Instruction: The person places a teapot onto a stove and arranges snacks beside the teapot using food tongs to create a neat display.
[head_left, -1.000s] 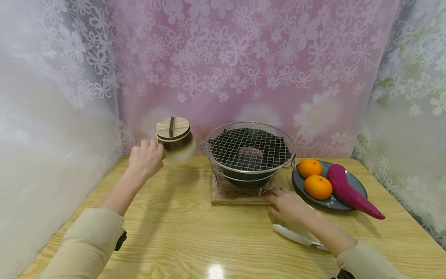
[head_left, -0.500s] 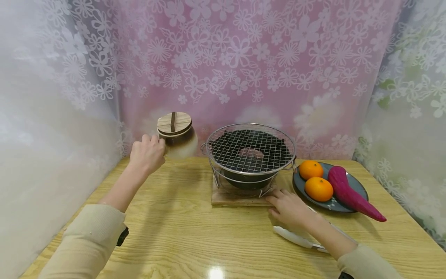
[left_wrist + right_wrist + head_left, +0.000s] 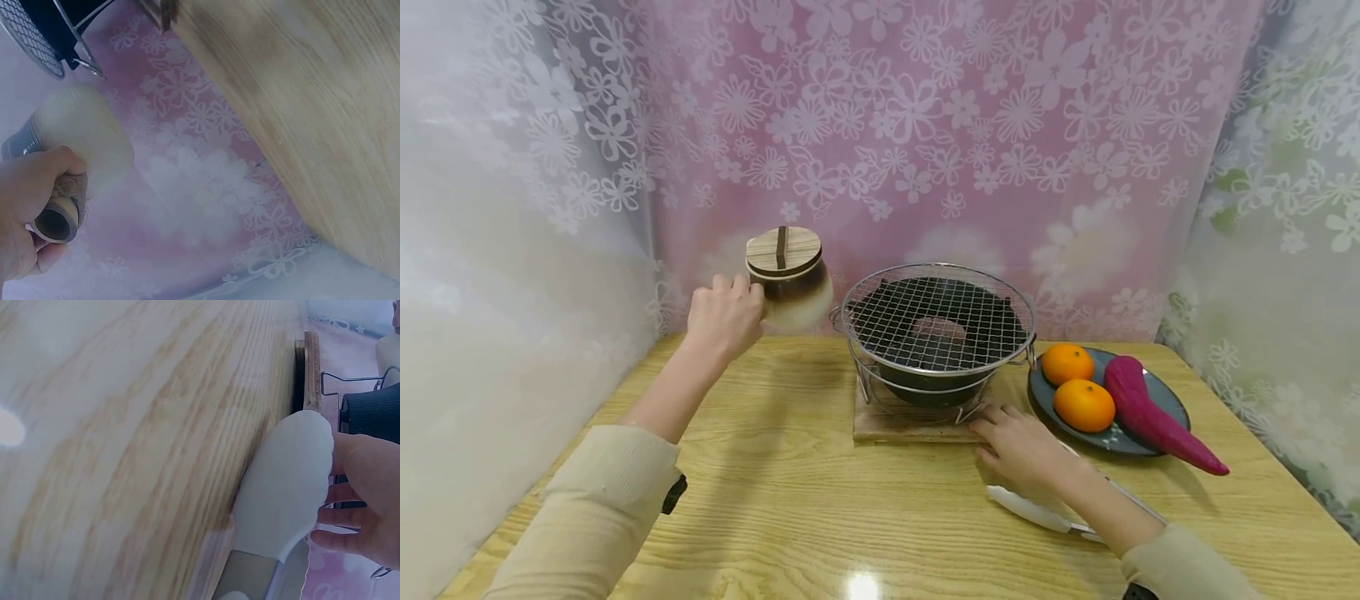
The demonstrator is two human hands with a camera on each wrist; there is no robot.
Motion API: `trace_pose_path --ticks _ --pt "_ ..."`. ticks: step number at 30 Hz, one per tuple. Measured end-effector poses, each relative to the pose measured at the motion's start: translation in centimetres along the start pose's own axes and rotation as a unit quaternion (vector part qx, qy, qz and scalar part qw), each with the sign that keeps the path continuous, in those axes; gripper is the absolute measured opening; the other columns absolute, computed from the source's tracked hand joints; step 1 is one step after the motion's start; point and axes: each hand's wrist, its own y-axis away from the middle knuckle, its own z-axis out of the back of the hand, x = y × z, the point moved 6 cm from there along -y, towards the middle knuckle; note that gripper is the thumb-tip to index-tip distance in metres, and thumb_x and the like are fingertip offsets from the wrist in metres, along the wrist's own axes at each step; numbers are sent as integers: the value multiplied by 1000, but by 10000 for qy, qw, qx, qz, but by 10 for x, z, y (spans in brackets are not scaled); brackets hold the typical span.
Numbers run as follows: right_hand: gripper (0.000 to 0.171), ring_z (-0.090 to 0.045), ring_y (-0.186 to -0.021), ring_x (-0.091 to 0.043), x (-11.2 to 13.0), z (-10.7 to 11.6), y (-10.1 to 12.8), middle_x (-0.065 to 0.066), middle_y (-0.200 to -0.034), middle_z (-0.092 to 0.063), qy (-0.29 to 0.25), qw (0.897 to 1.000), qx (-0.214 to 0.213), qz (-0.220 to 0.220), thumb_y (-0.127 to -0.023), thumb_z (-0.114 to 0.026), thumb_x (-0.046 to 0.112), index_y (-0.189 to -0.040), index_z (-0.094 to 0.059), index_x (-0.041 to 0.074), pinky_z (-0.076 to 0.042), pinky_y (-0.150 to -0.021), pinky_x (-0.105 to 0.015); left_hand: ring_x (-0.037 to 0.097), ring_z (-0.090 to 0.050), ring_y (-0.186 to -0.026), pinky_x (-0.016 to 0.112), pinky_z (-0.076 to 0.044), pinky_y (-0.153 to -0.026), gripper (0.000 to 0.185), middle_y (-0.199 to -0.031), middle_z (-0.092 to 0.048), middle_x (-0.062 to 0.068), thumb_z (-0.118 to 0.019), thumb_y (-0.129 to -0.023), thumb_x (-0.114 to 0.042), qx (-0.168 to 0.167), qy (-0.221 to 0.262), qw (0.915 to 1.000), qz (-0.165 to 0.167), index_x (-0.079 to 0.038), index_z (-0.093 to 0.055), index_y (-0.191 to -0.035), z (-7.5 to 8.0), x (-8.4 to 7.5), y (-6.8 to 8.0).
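Head view shows the lidded pot [image 3: 790, 279] upright in the air, its wooden lid [image 3: 783, 251] facing up and its short handle [image 3: 56, 220] pointing sideways into the left hand [image 3: 724, 317]. Those fingers curl tightly round the handle, the pot's body just beyond the knuckles. The right hand [image 3: 1018, 442] lies flat, fingers loosely spread, over white tongs [image 3: 1033, 510] beside the grill's wooden board [image 3: 895, 421].

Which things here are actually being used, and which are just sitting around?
In use:
- lidded pot, held up by the left hand
- grill on a wooden board, touched by the right hand

Lying about:
- tongs
- plate with two oranges and a sweet potato
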Motion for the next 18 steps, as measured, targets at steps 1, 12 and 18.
trace_pose_path --ticks 1,12,18 --pt "25 -54 -84 -27 0 0 0 -8 -97 -58 9 10000 -3 2 -82 -68 21 -100 -64 5 -48 -73 -41 33 -50 -70 41 -43 -46 30 -75 -47 14 -69 -77 -22 8 -2 10000 -3 3 -53 -83 1 0 -1" --pt "27 -55 -86 -28 1 0 0 -9 -99 -59 47 10000 31 -25 -82 -68 21 -102 -64 5 -48 -76 -42 32 -49 -70 41 -43 -47 24 -75 -46 13 -64 -81 -18 -39 -37 10000 13 2 -52 -84 19 -2 -13" --pt "27 -54 -86 -29 0 0 -1 -9 -99 -59 11 9999 111 -42 -81 -68 21 -102 -64 4 -48 -76 -42 34 -51 -79 43 -46 -53 30 -83 -50 15 -66 -80 -23 146 32 9999 59 2 -56 -94 26 -7 -19"
